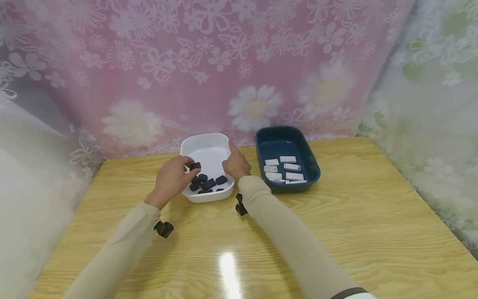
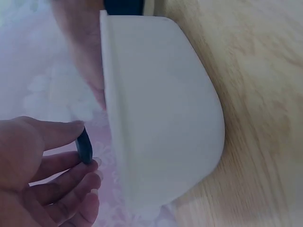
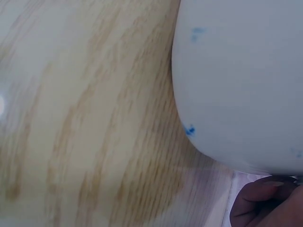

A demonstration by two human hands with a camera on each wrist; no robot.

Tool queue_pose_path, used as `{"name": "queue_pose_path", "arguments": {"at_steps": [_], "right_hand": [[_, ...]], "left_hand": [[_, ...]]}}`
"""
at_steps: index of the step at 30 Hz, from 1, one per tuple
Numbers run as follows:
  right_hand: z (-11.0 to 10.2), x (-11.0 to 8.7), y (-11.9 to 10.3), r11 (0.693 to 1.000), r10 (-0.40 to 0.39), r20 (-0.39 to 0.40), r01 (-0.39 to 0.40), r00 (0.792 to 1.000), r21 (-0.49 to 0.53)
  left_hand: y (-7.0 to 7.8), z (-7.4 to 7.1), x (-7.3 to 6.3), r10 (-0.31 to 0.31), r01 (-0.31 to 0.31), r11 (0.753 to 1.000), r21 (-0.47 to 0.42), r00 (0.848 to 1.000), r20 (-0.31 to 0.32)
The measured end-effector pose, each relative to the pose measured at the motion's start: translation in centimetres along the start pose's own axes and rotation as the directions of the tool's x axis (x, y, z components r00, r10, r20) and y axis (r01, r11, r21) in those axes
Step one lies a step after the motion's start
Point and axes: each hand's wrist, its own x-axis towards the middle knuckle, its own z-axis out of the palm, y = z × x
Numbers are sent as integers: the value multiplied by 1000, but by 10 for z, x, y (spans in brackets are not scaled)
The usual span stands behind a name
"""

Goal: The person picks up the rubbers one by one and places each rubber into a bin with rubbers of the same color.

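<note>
My left hand (image 1: 171, 177) is over the left side of a white plastic tub (image 1: 206, 142), pinching a small black block (image 1: 195, 166) between thumb and fingers. In the left wrist view that black piece (image 2: 84, 145) is held upright beside the tub's rim. Several more black pieces (image 1: 208, 184), some blocky and some rounded, lie in the near half of the tub. With my right hand (image 1: 237, 162) I grip the tub's right rim. Curled fingers (image 3: 255, 201) show under its edge in the right wrist view, where the tub's outer wall (image 3: 241, 90) has blue marks.
Right of the white tub stands a dark blue tub (image 1: 313, 166) with several small white blocks (image 1: 293, 167) in its near half. Both tubs are near the back edge of the wooden table (image 1: 201, 257). A pink floral curtain (image 1: 186, 83) hangs directly behind.
</note>
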Motion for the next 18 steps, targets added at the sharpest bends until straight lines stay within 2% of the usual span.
{"name": "queue_pose_path", "arguments": {"at_steps": [4,8,12,18], "right_hand": [[0,0,2,1000,-5,1,5,1000,-8],[-1,1,2,1000,-9,3,9,1000,-19],[-1,1,2,1000,-10,-5,10,1000,-21],[-1,1,4,1000,-6,-5,6,1000,-24]], "left_hand": [[6,18,24,-8,4,999,48,996,84],[8,34,40,-9,-4,996,92,990,141],[8,48,48,20,-34,995,96,990,142],[7,62,50,53,-68,993,97,987,155]]}}
